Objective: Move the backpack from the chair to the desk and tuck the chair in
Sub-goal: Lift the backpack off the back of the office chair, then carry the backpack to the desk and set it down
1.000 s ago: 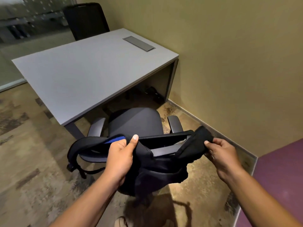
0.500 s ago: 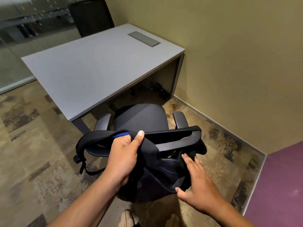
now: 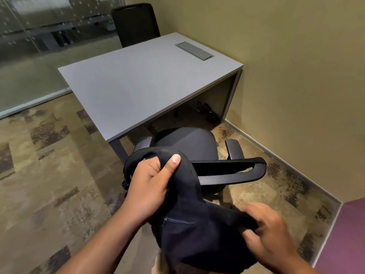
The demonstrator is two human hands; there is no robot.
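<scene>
A black backpack (image 3: pixel 193 236) hangs in the air behind the chair's backrest, held by both hands. My left hand (image 3: pixel 152 180) is shut on its top edge, thumb pressed over the fabric. My right hand (image 3: pixel 266 226), slightly blurred, grips the bag's lower right side. The dark office chair (image 3: pixel 189 141) stands just in front of the grey desk (image 3: pixel 138 84), its seat bare and its backrest rim (image 3: pixel 233 169) towards me. The seat is partly under the desk's front edge.
A grey cable flap (image 3: pixel 194 50) is set into the desk's far right. A second black chair (image 3: pixel 136 22) stands behind the desk. An olive wall runs along the right, glass partition at the left, patterned carpet (image 3: pixel 49 175) all around. Dark cables lie under the desk.
The backpack has come up and towards me, off the chair. My right hand, open beside the bag half a second ago, now grips its lower right side. The view has shifted back from the desk.
</scene>
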